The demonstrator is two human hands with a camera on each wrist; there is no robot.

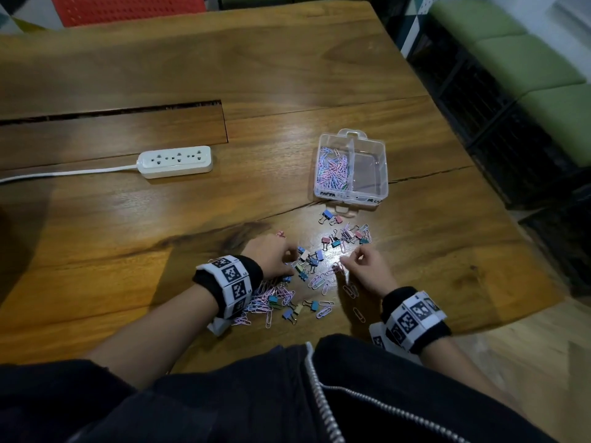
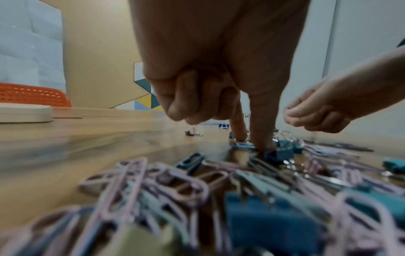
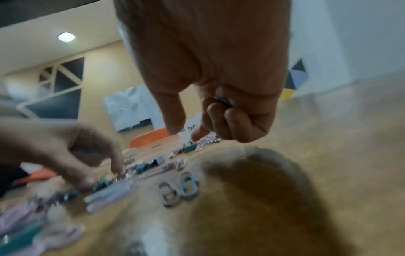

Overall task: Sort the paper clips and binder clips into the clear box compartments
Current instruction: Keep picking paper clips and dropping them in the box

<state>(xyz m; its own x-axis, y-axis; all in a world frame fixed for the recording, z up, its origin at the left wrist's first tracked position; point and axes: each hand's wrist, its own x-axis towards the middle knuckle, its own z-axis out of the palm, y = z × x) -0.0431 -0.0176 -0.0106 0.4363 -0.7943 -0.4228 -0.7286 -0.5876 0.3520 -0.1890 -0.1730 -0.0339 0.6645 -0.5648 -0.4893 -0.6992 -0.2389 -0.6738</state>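
The clear box (image 1: 385, 174) stands at the far right; its left compartment holds paper clips (image 1: 332, 169), and its right one looks bare. Pastel paper clips and binder clips (image 1: 307, 263) lie scattered in front of me. My left hand (image 1: 289, 262) (image 2: 252, 143) points thumb and forefinger down and pinches a blue paper clip (image 2: 243, 145) flat on the table, beside a blue binder clip (image 2: 279, 154). My right hand (image 1: 348, 255) (image 3: 186, 135) hovers just right of it. Its curled fingers (image 3: 232, 119) grip small dark clips (image 3: 221, 101), while thumb and forefinger stick out apart.
A white power strip (image 1: 175, 161) with its cord lies at the left on the wooden table (image 1: 224, 75). A slot (image 1: 112, 111) cuts the tabletop behind it. An orange chair (image 1: 128, 8) stands beyond the far edge. The table's right edge runs diagonally near the box.
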